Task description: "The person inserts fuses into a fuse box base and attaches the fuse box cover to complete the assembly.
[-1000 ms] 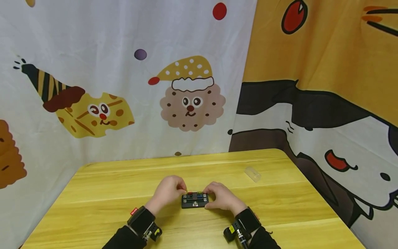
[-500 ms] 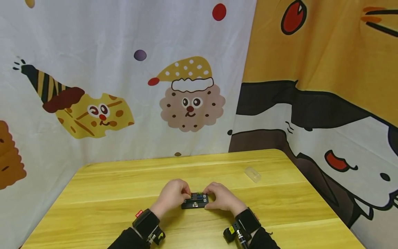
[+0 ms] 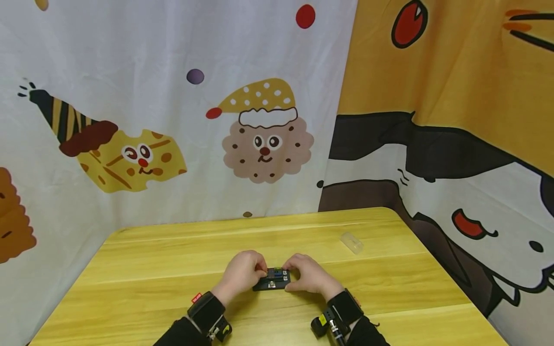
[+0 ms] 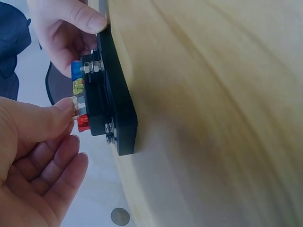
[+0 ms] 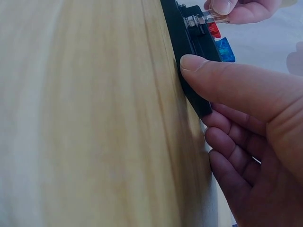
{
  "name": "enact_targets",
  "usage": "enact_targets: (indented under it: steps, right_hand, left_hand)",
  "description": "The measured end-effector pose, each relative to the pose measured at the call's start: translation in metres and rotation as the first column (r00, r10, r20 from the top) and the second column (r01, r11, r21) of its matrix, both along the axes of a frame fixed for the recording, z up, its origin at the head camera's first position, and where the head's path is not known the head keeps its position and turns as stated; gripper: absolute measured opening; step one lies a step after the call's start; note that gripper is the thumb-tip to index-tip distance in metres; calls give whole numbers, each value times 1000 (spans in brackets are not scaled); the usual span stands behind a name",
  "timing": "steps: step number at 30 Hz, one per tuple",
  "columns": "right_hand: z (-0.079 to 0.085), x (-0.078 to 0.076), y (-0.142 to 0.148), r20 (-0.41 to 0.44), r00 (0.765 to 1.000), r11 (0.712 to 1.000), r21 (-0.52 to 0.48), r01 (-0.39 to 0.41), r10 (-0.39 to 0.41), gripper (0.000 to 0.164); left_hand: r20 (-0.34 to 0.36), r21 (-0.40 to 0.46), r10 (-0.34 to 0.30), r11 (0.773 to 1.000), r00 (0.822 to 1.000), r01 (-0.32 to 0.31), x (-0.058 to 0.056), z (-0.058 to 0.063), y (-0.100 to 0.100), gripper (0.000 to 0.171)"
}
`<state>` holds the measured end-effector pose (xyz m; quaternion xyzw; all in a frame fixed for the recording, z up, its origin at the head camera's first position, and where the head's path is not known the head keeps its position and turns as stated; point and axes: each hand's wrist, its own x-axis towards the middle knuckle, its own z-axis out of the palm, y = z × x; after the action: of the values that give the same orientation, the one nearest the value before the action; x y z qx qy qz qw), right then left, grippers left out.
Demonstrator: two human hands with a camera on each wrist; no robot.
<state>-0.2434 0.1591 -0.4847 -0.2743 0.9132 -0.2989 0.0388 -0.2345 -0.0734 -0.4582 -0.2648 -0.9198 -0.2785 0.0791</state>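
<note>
A black fuse block [image 3: 271, 285] with metal screw terminals lies on the wooden table. My left hand [image 3: 243, 275] is over its left part, thumb and finger pinching a clear blade fuse [image 4: 81, 106] at the block's top. Beside that fuse, a red fuse [image 4: 83, 123], a yellow fuse [image 4: 78, 87] and a blue fuse [image 4: 76, 70] sit in the block. My right hand [image 3: 310, 275] grips the block's right end, its thumb [image 5: 199, 66] on the near edge and fingers curled around the far side. In the head view, the left fingers hide the block's left terminals.
A transparent plastic cover [image 3: 351, 242] lies farther back on the table [image 3: 173, 262], to the right. Behind the table's far edge hangs a printed curtain [image 3: 151, 96]. Each wrist wears a black strap with a small camera.
My left hand has moved right and slightly nearer, from the block's left end to over its top, covering the left terminals. The right hand and the block have stayed in place.
</note>
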Motion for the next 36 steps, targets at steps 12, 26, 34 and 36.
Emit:
enact_targets:
  steps: [12,26,34,36]
  right_hand:
    - [-1,0,0,-5,1000,1000,-1,-4,4,44]
    - [0,1,0,-19,1000,1000,3,0,0,43]
    - [0,1,0,-24,1000,1000,9,-2,3,43]
    - [0,1,0,-26,1000,1000,7,-5,5,43]
  left_hand:
    - [-40,-19,21,1000,999,-22,3,-5,2,21]
    - [-16,-28,42,999,999,-43,4,-4,3,24]
    - [14,-25,39,999,999,-39,2,0,4,24]
    - [20,-25,40,999,999,-39,2,0,4,24]
